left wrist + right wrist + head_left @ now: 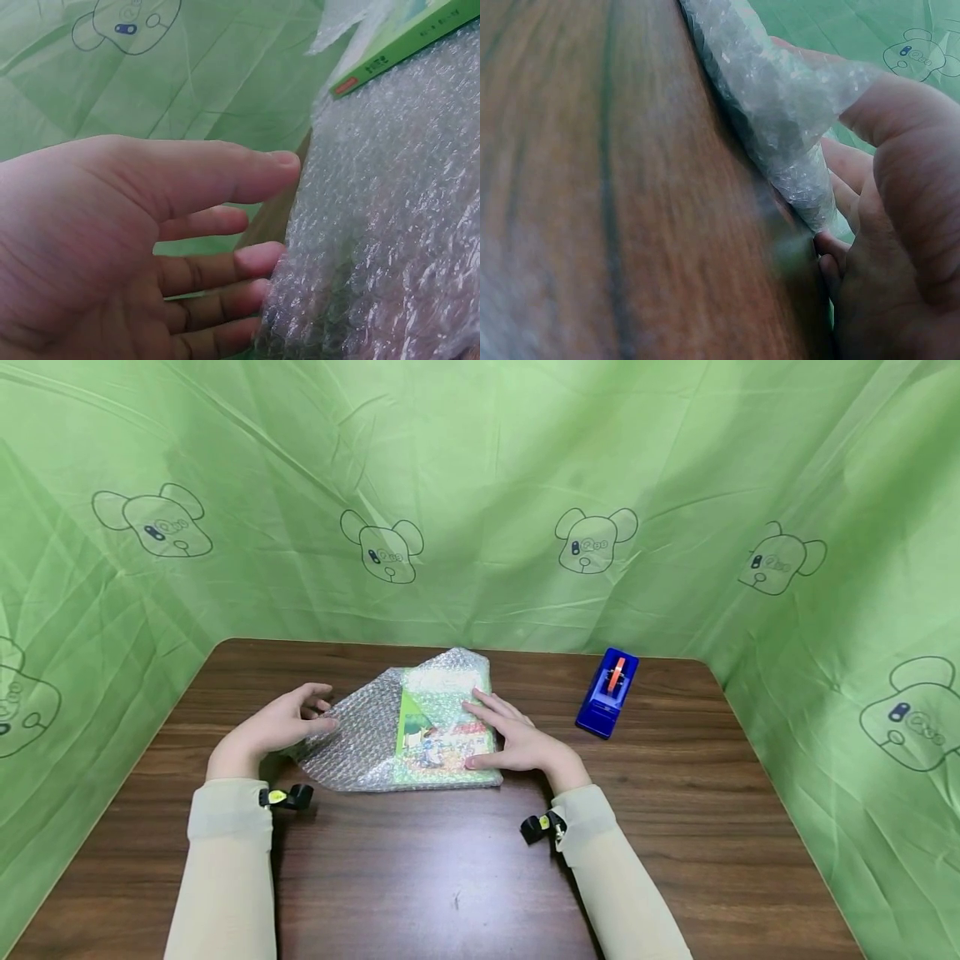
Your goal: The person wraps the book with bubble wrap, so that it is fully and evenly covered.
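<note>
I judge wrapping underway: right hand spread over green book, left hand gaping at bubble wrap; next calls for folding

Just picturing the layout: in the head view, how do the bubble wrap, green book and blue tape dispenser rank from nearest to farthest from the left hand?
1. Bubble wrap: beside the left hand.
2. Green book: further right, partly under the right hand.
3. Blue tape dispenser: far right, beyond the right hand.
</note>
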The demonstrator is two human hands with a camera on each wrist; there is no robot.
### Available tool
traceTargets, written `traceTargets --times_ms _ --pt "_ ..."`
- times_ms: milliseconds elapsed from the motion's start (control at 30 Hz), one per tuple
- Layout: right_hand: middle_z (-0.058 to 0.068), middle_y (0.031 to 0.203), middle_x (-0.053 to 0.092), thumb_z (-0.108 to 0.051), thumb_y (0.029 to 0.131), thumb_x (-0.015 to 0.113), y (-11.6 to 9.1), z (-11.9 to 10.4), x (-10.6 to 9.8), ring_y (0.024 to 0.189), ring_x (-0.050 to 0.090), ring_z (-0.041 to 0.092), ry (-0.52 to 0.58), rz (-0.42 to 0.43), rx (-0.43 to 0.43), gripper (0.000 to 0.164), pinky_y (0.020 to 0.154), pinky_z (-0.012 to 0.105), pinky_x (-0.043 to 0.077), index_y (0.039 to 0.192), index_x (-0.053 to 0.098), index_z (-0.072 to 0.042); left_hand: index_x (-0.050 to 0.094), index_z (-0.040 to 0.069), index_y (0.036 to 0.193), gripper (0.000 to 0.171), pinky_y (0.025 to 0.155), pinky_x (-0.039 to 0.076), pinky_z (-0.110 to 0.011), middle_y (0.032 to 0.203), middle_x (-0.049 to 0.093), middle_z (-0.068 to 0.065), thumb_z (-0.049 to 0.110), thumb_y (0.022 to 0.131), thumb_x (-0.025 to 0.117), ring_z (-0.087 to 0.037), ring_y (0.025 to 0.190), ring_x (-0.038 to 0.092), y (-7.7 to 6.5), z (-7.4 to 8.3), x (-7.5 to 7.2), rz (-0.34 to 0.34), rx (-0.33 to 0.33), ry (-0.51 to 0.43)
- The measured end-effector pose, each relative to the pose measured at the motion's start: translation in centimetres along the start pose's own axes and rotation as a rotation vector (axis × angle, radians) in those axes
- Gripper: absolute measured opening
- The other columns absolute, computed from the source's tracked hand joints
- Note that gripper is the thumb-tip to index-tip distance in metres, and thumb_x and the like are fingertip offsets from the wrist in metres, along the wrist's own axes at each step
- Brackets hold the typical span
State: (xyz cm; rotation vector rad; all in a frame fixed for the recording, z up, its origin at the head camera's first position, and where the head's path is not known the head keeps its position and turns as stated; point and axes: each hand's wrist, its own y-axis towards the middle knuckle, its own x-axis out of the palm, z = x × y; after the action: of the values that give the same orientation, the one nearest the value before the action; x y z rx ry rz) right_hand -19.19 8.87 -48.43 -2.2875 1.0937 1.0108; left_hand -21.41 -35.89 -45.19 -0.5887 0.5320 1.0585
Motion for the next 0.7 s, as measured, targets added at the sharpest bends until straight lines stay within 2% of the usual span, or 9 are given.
traceTargets --times_ms 133,300,400,533,700 --pt "-0.007 0.185 0.005 -0.056 0.093 0.084 -0.02 -0.02 -0.05 0.17 0.001 0.029 0.001 -0.005 0.004 0.102 0.128 0.077 0.01 0.175 0.029 -0.03 0.038 -0.008 0.163 0.082 0.094 0.054 -0.047 0.124 0.066 -0.023 0.03 0.103 0.078 -0.035 0.114 0.063 -0.2 0.37 -0.04 -0.016 -0.007 0.026" --pt "-0.008 0.185 0.005 -0.057 0.093 0.084 -0.11 -0.15 -0.16 0.17 0.001 0.029 0.005 -0.006 0.009 0.102 0.129 0.076 0.01 0.175 0.029 -0.03 0.039 -0.005 0.164 0.079 0.096 0.055 -0.051 0.134 0.062 -0.03 0.024 0.102 0.079 -0.04 0.12 0.062 -0.46 0.37 -0.24 -0.026 -0.021 0.006" --pt "-0.007 0.185 0.006 -0.056 0.093 0.084 -0.11 -0.17 -0.16 0.17 0.001 0.03 0.006 -0.003 0.006 0.102 0.129 0.076 0.01 0.175 0.03 -0.029 0.04 -0.002 0.165 0.076 0.093 0.056 -0.043 0.134 0.062 -0.028 0.017 0.102 0.078 -0.035 0.115 0.064 -0.47 0.1 -0.29 -0.037 0.008 -0.038" --pt "-0.008 0.185 0.006 -0.057 0.093 0.084 -0.03 -0.1 -0.1 0.17 0.001 0.03 0.004 -0.004 0.013 0.102 0.129 0.075 0.01 0.175 0.03 -0.03 0.04 0.002 0.167 0.075 0.089 0.058 -0.03 0.139 0.063 -0.025 0.007 0.101 0.076 -0.03 0.113 0.065 -0.47 -0.16 -0.35 -0.055 0.076 -0.144" --pt "-0.007 0.185 0.006 -0.057 0.093 0.084 -0.04 -0.07 -0.13 0.17 0.001 0.032 0.005 -0.005 0.009 0.102 0.129 0.075 0.01 0.175 0.03 -0.03 0.043 0.003 0.165 0.07 0.083 0.062 -0.029 0.138 0.066 -0.025 -0.004 0.101 0.071 -0.022 0.103 0.071 -0.56 0.41 -0.52 -0.064 0.155 -0.263"
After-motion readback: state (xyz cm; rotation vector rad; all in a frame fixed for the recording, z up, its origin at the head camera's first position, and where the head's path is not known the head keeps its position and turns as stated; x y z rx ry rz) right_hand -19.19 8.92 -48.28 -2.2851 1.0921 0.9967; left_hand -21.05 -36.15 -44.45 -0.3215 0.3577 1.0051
